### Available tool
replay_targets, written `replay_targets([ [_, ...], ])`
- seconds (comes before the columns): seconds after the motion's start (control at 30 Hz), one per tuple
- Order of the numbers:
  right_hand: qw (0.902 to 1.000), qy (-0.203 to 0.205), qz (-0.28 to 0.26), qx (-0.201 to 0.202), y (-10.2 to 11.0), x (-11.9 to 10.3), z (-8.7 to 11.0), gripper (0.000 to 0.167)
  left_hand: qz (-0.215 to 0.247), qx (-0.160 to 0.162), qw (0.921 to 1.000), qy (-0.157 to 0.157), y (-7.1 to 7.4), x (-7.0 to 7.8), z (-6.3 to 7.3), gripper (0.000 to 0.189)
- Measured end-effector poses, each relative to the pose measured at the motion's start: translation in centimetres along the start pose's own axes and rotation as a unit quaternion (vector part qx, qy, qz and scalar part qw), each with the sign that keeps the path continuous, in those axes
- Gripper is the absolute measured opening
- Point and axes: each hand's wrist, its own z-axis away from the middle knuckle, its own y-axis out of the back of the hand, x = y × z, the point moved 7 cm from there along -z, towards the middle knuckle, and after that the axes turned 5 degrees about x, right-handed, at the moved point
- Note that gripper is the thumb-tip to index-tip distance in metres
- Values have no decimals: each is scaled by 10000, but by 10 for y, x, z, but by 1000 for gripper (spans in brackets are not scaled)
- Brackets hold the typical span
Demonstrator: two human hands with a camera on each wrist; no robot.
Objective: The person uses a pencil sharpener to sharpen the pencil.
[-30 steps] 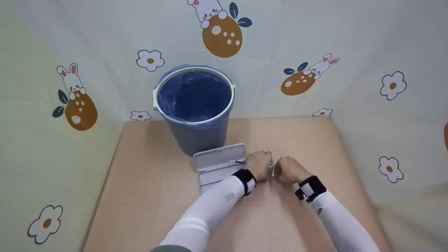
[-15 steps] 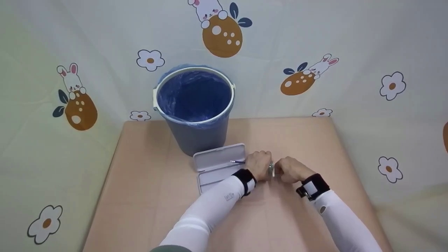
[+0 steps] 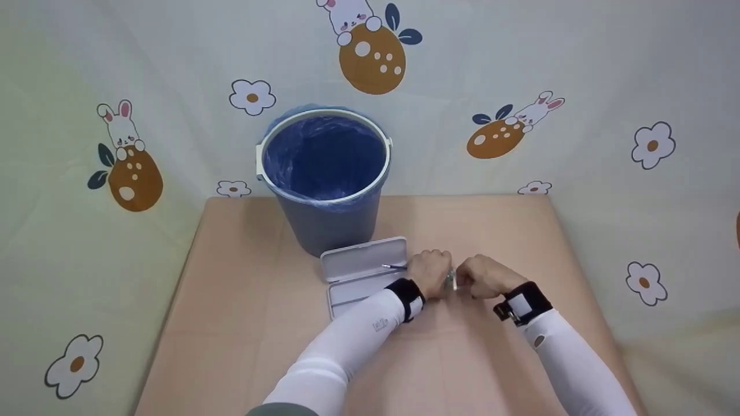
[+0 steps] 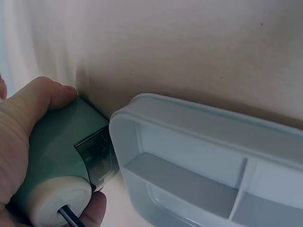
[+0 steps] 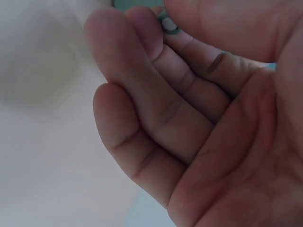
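green plastic, probably light and stiff: sharpener [image 4: 64,135] sits in your left grip [image 3: 429,273], just beside the open case [image 4: 203,120]; your right grip [image 3: 485,276] seems to pinch its small knob [image 5: 169,23]. hold the smooth-looking body; the smoky drawer [image 4: 100,158] looks fragile.

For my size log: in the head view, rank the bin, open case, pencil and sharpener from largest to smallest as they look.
1. Bin
2. Case
Smallest, unranked: pencil and sharpener. The left hand hides part of both, so their order is unsure.
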Motion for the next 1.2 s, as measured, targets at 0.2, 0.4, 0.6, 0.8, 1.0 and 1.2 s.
replay_targets([
  [0.2, 9993, 343, 119, 102, 5, -6, 1, 21, 4, -138, 9999, 8, 1, 0, -1, 47],
  [0.4, 9986, 429, 167, 254, 12, -9, 3, 11, 12, -184, 9998, -53, 2, 0, -2, 49],
  [0.6, 9975, 608, 116, 332, 19, -9, 5, 10, 62, -353, 9993, -67, 2, 1, -3, 51],
  [0.8, 9968, 535, 187, 565, 34, -8, 3, 7, 135, -397, 9991, -61, 2, 2, -2, 51],
  [1.0, 9959, 417, 212, 780, 42, -8, 1, 5, 144, -415, 9990, -108, -3, 1, -1, 53],
  [1.2, 9915, 345, 85, 1254, 47, -8, 3, 10, 220, -382, 9990, -112, -4, 1, -2, 45],
])
